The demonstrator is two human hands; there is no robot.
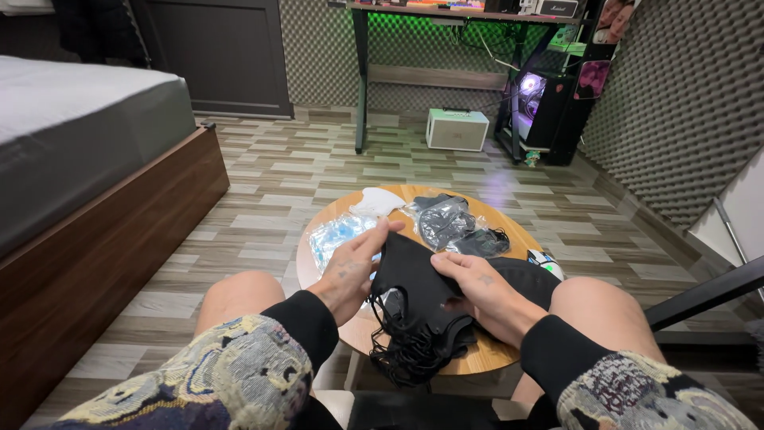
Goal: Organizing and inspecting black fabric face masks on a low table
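Note:
Both my hands hold a stack of black face masks over the near edge of a small round wooden table. My left hand grips the stack's left side, fingers reaching over its top. My right hand pinches the top mask from the right. Black ear loops hang in a tangle below the stack. On the table lie a clear bag of blue masks, a white mask and a clear bag of black masks.
A bed with a grey mattress and wooden frame stands on the left. A desk, a lit computer case and a small white speaker box are at the far wall. A black chair arm is on my right. My knees flank the table.

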